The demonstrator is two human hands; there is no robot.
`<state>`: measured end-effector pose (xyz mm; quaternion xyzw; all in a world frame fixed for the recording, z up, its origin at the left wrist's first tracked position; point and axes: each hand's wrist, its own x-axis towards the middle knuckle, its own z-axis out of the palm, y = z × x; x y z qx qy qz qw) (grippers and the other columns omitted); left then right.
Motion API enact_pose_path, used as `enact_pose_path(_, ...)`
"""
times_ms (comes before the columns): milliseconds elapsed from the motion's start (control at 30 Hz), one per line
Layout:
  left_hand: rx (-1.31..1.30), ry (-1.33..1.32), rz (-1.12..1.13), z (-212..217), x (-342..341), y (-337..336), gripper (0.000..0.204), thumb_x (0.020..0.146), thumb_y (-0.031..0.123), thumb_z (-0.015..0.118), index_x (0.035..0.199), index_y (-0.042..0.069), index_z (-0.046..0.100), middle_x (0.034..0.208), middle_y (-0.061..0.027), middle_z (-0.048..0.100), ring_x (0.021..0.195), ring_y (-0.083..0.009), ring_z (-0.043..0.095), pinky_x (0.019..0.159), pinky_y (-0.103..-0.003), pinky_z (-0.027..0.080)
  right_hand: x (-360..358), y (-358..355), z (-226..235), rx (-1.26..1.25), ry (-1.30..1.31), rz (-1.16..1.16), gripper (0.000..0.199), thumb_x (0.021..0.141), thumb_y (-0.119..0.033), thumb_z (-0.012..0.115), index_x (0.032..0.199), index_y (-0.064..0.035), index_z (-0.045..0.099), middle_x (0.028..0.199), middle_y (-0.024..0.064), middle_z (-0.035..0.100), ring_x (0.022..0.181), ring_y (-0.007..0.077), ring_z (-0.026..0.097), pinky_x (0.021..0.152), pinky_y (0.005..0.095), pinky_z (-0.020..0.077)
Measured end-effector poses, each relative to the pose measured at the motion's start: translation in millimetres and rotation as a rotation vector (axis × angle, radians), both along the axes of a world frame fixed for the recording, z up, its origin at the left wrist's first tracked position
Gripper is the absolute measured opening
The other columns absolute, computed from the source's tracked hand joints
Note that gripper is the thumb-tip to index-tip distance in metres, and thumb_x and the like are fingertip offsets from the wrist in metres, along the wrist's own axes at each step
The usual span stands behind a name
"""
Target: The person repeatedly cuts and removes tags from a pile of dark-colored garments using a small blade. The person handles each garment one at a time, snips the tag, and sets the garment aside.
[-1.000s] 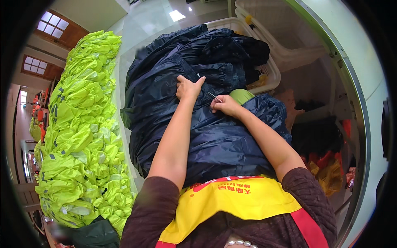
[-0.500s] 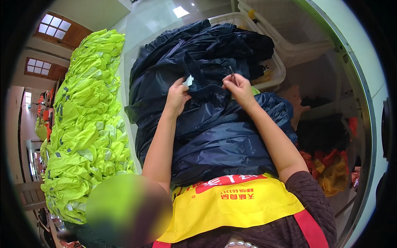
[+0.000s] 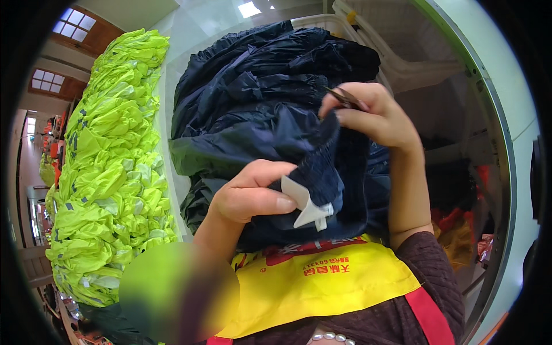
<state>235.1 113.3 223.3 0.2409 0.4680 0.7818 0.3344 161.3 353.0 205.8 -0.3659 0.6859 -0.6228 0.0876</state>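
My left hand (image 3: pixel 253 192) pinches the gathered elastic waistband of a dark navy garment (image 3: pixel 319 165), close to my apron. A white label (image 3: pixel 302 202) sticks out of that band beside my thumb. To the upper right, my right hand (image 3: pixel 379 115) is closed around small dark thread snips (image 3: pixel 344 99), whose pointed end shows past the fingers. Its fingertips also meet the upper end of the raised waistband. Beneath both hands spreads a large heap of navy garments (image 3: pixel 247 86).
A long pile of neon-yellow garments (image 3: pixel 115 167) with grey patches lies along the left. White plastic bins (image 3: pixel 397 66) stand at the back right. A metal-edged frame (image 3: pixel 499 121) curves along the right. Below it are red and yellow bundles (image 3: pixel 457 230).
The waistband has been lifted from the heap toward me, its label now nearer my apron. My left hand came down and closer; my right hand moved right and turned, still holding the snips.
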Motion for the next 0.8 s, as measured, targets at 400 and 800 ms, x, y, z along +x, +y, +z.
enact_pose_path(400,-0.384,-0.064,0.065,8.0,-20.3,2.5,0.064,0.067,0.016,0.077,0.121,-0.004,0.049,0.108,-0.0091,0.061,0.099,-0.0152,0.059,0.088,-0.027,0.044,7.4,18.4,-4.0,0.131,0.009,-0.354,0.024,0.079,-0.021,0.072,0.077,-0.0051,0.055,0.065,-0.0056,0.042,0.061,0.0034,0.037,0.054,0.0191,0.0307)
enact_pose_path(800,-0.702,0.103,0.276,10.9,-1.1,47.3,0.024,0.077,0.005,0.068,0.099,0.001,0.058,0.087,-0.0016,0.063,0.077,-0.0081,0.059,0.069,-0.022,0.048,22.3,-2.8,19.1,0.288,0.252,-0.550,0.033,0.073,-0.029,0.076,0.083,-0.0018,0.061,0.062,0.0056,0.050,0.055,0.0122,0.045,0.052,0.0245,0.0394)
